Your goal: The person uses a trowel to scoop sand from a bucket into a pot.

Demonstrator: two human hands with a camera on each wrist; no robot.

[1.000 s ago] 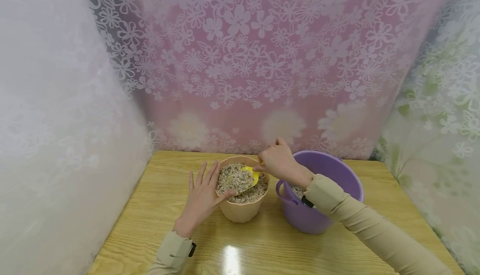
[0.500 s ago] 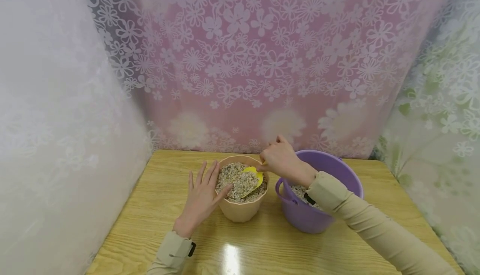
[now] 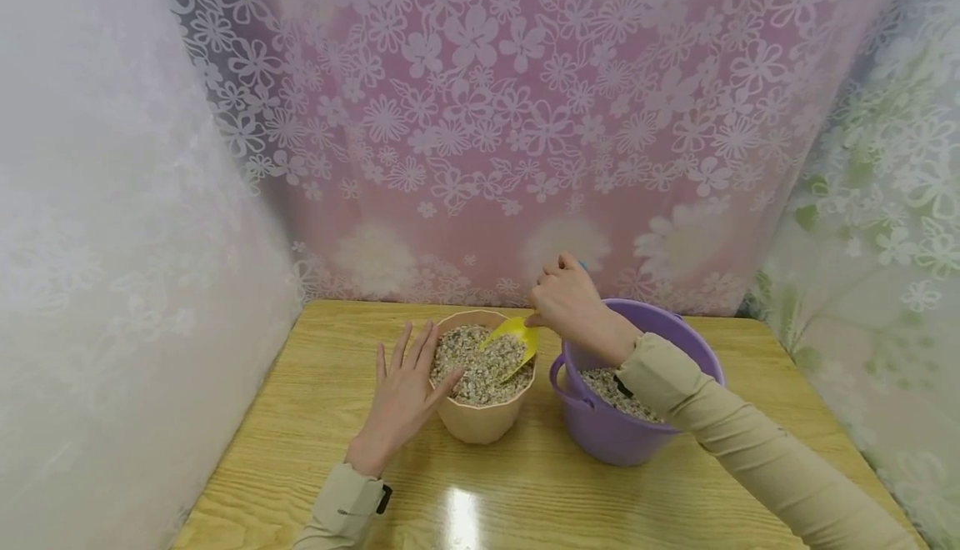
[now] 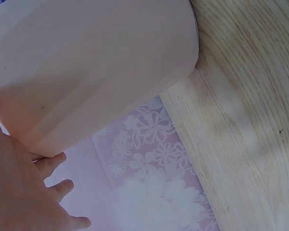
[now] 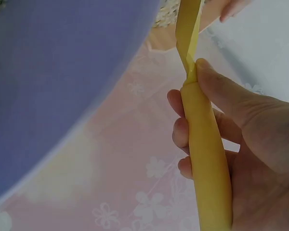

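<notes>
The left hand (image 3: 401, 400) lay at the left side of the beige pot (image 3: 480, 427), with its fingers spread and almost straight, grasping nothing. Its thumb reached over the rim of this pot, toward the pale grains (image 3: 463, 367) which filled it nearly to the top. In the left wrist view, the palm was close along the outer wall of the pot, and the fingertips pointed past it.

The right hand (image 3: 573, 308) was raised above the gap between the pot and the purple bucket (image 3: 615, 443). Its fingers were curled around the yellow handle (image 5: 206, 149) of the scoop (image 3: 529, 342), and the thumb pressed near the place where the handle met the blade. The scoop was tilted, with its blade inside the rim of the pot and its front edge down at the grains. Some grains lay on the blade, but where they ended and the heap began, I could not tell.

The bucket stood just beside the pot, to its right, and more grains (image 3: 611, 390) were seen low inside it, partly hidden by the right sleeve (image 3: 750, 442). Both vessels stood upright on the wooden table (image 3: 262, 450), before a pink flowered curtain (image 3: 480, 158).
</notes>
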